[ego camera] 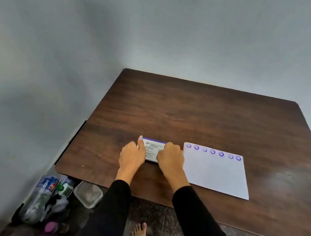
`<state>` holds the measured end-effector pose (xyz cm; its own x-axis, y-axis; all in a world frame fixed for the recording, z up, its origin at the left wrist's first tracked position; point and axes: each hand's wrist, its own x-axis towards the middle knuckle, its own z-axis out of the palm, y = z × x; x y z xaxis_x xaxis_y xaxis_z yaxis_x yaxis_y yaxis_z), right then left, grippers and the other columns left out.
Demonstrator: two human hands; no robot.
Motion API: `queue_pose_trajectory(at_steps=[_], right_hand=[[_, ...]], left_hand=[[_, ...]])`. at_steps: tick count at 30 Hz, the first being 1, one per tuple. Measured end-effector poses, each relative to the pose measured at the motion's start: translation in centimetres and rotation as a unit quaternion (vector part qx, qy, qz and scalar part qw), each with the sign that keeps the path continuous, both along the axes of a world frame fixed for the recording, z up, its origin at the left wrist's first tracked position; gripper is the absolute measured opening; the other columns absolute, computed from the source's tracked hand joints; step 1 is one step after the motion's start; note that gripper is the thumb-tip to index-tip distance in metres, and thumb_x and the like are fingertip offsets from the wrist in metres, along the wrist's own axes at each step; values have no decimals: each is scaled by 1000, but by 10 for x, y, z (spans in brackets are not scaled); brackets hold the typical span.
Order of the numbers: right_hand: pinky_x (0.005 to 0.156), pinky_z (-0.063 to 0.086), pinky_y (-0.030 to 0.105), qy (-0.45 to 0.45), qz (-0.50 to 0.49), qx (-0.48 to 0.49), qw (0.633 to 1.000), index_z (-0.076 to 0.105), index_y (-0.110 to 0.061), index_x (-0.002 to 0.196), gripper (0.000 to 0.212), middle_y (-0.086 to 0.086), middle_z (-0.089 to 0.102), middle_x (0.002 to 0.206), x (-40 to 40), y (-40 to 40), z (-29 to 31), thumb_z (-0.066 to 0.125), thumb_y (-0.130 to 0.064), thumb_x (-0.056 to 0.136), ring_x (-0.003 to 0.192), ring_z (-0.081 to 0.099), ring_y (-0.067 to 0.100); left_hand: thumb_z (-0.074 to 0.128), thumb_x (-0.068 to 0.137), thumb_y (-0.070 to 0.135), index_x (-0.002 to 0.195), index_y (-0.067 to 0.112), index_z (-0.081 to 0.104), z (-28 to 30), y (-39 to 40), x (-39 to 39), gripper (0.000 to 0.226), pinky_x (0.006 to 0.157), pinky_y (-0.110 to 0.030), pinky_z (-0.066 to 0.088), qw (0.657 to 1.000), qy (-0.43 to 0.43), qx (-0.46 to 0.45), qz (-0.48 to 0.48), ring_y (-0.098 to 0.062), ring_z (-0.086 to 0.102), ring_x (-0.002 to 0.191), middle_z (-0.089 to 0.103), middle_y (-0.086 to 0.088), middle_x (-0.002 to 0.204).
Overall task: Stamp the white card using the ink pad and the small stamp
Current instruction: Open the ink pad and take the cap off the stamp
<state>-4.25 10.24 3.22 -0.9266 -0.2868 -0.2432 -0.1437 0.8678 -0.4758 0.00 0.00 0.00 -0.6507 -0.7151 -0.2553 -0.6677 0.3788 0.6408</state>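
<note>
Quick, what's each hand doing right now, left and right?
Left hand: closed on the left end of the ink pad case, thumb up along its edge.
Right hand: closed on the case's right end.

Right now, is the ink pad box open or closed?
Closed, it seems: the ink pad box lies flat with its printed lid facing up, no ink surface showing. Both hands, left hand and right hand, grip its ends.

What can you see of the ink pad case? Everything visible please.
The ink pad case is a flat rectangular box with a white printed label and a purple strip along its far edge. It lies flat on the brown wooden table, just left of the white card. The left hand grips its left end, thumb along the side; the right hand covers its right end. Lid appears closed.
</note>
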Motion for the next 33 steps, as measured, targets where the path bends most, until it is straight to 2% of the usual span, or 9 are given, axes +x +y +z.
queue_pose_trajectory(at_steps=[5,15,20,24,30,33], right_hand=[[85,47,41,1,9,18,1000,56,1,112,27,21,60,118,4,-2,-8,49,-8,88,107,56,38],[80,49,35,-37,-42,-20,998,53,-1,113,29,19,59,120,8,-5,-15,57,-12,86,109,57,33],[84,48,35,-62,-39,-4,997,55,-4,116,35,17,58,123,-1,-4,-6,57,-16,83,113,55,34],[74,42,31,-61,-38,23,997,56,-8,112,32,14,59,120,-13,-6,4,58,-19,83,110,56,32],[70,37,32,6,-40,31,999,59,-7,105,25,15,63,114,-33,-10,22,55,-20,84,105,59,35],[70,37,32,24,-49,37,998,60,-7,103,23,14,65,112,-45,-13,29,55,-20,85,103,59,35]], left_hand=[[26,98,49,103,-2,62,-5,-2,7,63,86,-40,42,1000,0,-13,7,-41,54,109,63,-23,115],[23,97,54,97,-1,63,-6,-3,8,68,85,-41,42,1000,15,14,23,-39,56,105,65,-22,111],[19,94,60,102,3,65,6,-6,4,74,92,-42,40,1000,-19,13,21,-37,55,109,63,-19,116],[17,92,65,104,5,64,20,-14,-4,77,98,-44,37,998,-33,27,39,-35,52,112,60,-17,120],[16,91,67,70,12,56,39,-24,-24,72,84,-38,35,998,12,39,45,-26,46,87,52,-3,83],[15,91,66,59,15,49,44,-27,-37,69,86,-40,38,998,28,44,38,-26,50,83,52,-2,72]])
